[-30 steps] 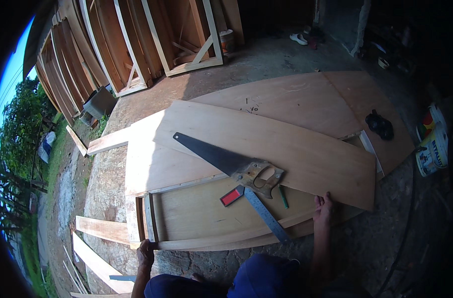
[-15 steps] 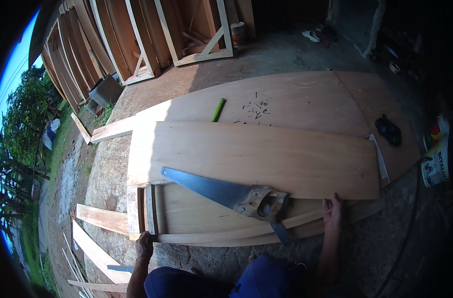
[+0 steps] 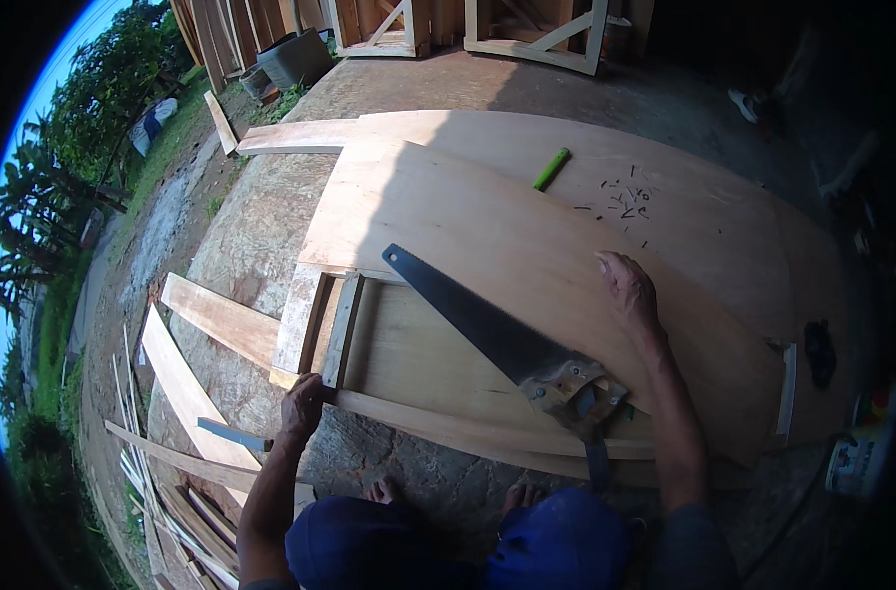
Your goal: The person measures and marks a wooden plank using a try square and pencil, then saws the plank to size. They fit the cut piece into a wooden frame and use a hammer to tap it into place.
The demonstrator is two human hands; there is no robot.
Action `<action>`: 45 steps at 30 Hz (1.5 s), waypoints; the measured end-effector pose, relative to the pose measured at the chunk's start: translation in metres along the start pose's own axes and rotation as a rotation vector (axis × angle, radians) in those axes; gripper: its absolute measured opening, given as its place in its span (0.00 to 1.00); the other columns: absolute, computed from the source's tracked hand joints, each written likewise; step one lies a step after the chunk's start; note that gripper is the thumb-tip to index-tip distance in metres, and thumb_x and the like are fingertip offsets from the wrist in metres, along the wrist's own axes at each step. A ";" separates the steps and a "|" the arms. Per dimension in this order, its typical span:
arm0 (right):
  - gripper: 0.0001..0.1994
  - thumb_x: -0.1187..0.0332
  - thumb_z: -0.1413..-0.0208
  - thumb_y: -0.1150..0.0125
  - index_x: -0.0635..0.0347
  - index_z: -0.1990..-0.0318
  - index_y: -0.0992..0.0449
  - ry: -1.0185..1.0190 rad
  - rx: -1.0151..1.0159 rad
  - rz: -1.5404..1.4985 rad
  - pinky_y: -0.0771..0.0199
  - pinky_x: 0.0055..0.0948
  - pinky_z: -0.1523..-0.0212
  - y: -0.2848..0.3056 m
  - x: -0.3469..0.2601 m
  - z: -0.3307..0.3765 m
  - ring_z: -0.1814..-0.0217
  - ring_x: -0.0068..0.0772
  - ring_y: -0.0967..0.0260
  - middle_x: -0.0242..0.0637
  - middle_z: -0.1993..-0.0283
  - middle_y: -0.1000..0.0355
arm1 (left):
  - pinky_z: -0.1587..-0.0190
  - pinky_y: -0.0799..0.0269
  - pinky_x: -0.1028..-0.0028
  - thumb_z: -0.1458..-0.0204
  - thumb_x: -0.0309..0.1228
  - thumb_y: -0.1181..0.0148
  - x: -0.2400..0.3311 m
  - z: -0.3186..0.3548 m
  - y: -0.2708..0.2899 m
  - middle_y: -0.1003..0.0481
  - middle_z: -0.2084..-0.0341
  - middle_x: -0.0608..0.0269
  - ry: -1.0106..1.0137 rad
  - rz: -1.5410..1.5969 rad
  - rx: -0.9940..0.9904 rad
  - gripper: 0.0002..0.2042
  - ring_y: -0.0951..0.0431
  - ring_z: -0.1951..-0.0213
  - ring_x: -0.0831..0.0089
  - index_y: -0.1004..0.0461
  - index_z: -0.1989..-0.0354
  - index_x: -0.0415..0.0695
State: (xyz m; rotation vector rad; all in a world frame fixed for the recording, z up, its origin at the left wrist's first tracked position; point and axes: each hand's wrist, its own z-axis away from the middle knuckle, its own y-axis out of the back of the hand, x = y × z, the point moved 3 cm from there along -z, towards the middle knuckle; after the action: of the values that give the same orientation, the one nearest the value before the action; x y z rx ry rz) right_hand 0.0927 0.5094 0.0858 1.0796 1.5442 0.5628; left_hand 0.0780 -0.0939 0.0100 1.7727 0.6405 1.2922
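Note:
My left hand (image 3: 302, 405) is closed round the near left corner of a wooden frame (image 3: 342, 334), whose inside is backed by a plywood sheet. My right hand (image 3: 630, 293) is over a loose plywood panel (image 3: 507, 231), fingers loosely bent and nothing visible in them. That panel covers the far part of the frame. A handsaw (image 3: 467, 320) with a worn wooden handle lies slanted across the panel's near edge and the frame. Beyond the panel, a tool with a green grip (image 3: 553, 169) is partly hidden; several nails (image 3: 630, 202) are scattered close by.
A big plywood sheet (image 3: 723, 197) lies underneath. Boards (image 3: 222, 320) and thin strips lie on the ground at left, with a blue-grey blade-like piece (image 3: 233, 434). Wooden frames (image 3: 531, 49) stand at the back. A bucket (image 3: 856, 462) is at far right, near a dark object (image 3: 819, 352).
My right hand has let go of the panel's near edge and moved forward over the panel. My left hand stays on the frame corner. The view has turned, shifting everything.

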 end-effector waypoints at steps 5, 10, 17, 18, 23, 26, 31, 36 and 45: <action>0.25 0.81 0.42 0.50 0.56 0.36 0.30 0.219 -0.128 0.300 0.29 0.43 0.36 -0.082 0.023 -0.146 0.33 0.48 0.34 0.44 0.35 0.32 | 0.56 0.22 0.62 0.45 0.24 0.44 0.010 -0.012 0.004 0.21 0.59 0.56 -0.037 -0.032 -0.062 0.04 0.20 0.53 0.53 0.25 0.62 0.45; 0.30 0.85 0.46 0.51 0.49 0.35 0.31 0.384 -0.315 0.442 0.35 0.41 0.29 -0.114 0.041 -0.201 0.26 0.43 0.41 0.37 0.31 0.36 | 0.52 0.22 0.63 0.47 0.23 0.42 0.005 -0.009 0.000 0.21 0.57 0.58 -0.036 0.002 -0.064 0.08 0.21 0.50 0.55 0.25 0.58 0.45; 0.16 0.75 0.43 0.43 0.55 0.47 0.30 0.217 -0.563 0.757 0.36 0.51 0.35 -0.100 0.011 -0.222 0.33 0.50 0.35 0.42 0.42 0.29 | 0.50 0.22 0.63 0.46 0.22 0.41 0.008 0.000 0.005 0.20 0.59 0.58 -0.017 0.027 -0.053 0.09 0.21 0.49 0.56 0.24 0.57 0.44; 0.13 0.73 0.42 0.43 0.55 0.49 0.30 0.267 -0.492 0.810 0.33 0.52 0.39 -0.094 0.037 -0.223 0.36 0.51 0.32 0.43 0.46 0.28 | 0.50 0.22 0.63 0.46 0.22 0.41 0.010 -0.006 0.002 0.20 0.59 0.58 -0.041 0.036 -0.042 0.08 0.21 0.49 0.56 0.24 0.57 0.44; 0.10 0.68 0.36 0.46 0.55 0.50 0.32 0.137 -0.330 0.825 0.25 0.55 0.49 -0.080 0.062 -0.209 0.44 0.55 0.25 0.46 0.51 0.26 | 0.50 0.23 0.63 0.46 0.23 0.41 0.008 -0.007 0.006 0.20 0.60 0.58 -0.058 0.041 -0.039 0.08 0.21 0.50 0.54 0.24 0.58 0.43; 0.11 0.65 0.34 0.46 0.56 0.47 0.32 -0.100 -0.172 0.762 0.24 0.56 0.50 -0.057 0.058 -0.207 0.44 0.56 0.25 0.48 0.50 0.25 | 0.48 0.22 0.62 0.46 0.22 0.41 0.000 -0.003 0.007 0.20 0.56 0.53 -0.043 0.011 -0.123 0.10 0.21 0.49 0.51 0.24 0.56 0.40; 0.14 0.65 0.33 0.46 0.58 0.44 0.30 -0.269 0.015 0.518 0.25 0.54 0.49 -0.011 0.070 -0.200 0.44 0.59 0.26 0.53 0.46 0.26 | 0.52 0.21 0.62 0.46 0.24 0.41 -0.001 -0.013 -0.001 0.20 0.58 0.57 -0.045 -0.021 -0.102 0.07 0.20 0.50 0.55 0.24 0.58 0.43; 0.16 0.72 0.32 0.50 0.64 0.40 0.30 0.165 -0.098 -0.083 0.24 0.45 0.54 -0.042 -0.087 -0.069 0.52 0.54 0.27 0.51 0.50 0.29 | 0.56 0.21 0.63 0.46 0.27 0.41 -0.013 -0.003 0.010 0.20 0.62 0.61 -0.090 -0.100 -0.105 0.04 0.19 0.53 0.59 0.25 0.63 0.47; 0.30 0.70 0.39 0.44 0.31 0.30 0.33 1.033 -0.503 0.112 0.19 0.38 0.72 -0.137 -0.256 0.137 0.69 0.36 0.28 0.37 0.66 0.36 | 0.58 0.22 0.62 0.45 0.32 0.41 -0.019 -0.018 0.009 0.21 0.69 0.60 -0.223 -0.112 -0.150 0.05 0.19 0.60 0.57 0.23 0.63 0.48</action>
State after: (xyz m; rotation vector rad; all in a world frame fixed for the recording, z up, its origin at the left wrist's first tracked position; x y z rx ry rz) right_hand 0.1683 0.1979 0.0658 0.4632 2.0167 1.6622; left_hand 0.0542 -0.1077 0.0097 1.7021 0.4964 1.0215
